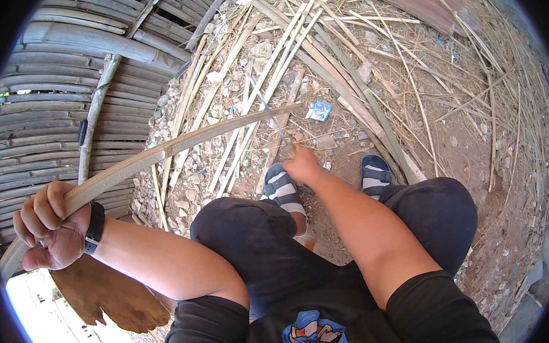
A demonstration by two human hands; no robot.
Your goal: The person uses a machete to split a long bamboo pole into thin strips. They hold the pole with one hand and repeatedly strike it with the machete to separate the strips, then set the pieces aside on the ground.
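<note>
The left hand (54, 227) is wrapped round a long tan bamboo strip (182, 142) above littered brown ground (461, 158); by the curled right hand (303, 165), a thin grey metal blade (262, 99) is held.

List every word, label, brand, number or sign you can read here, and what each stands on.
No text can be read in this view.
Small blue packet on the ground: any print is too small and blurred to read.
Black T-shirt: a coloured picture on the front, no legible lettering.
Bamboo strip in the left hand: no lettering visible.
</note>
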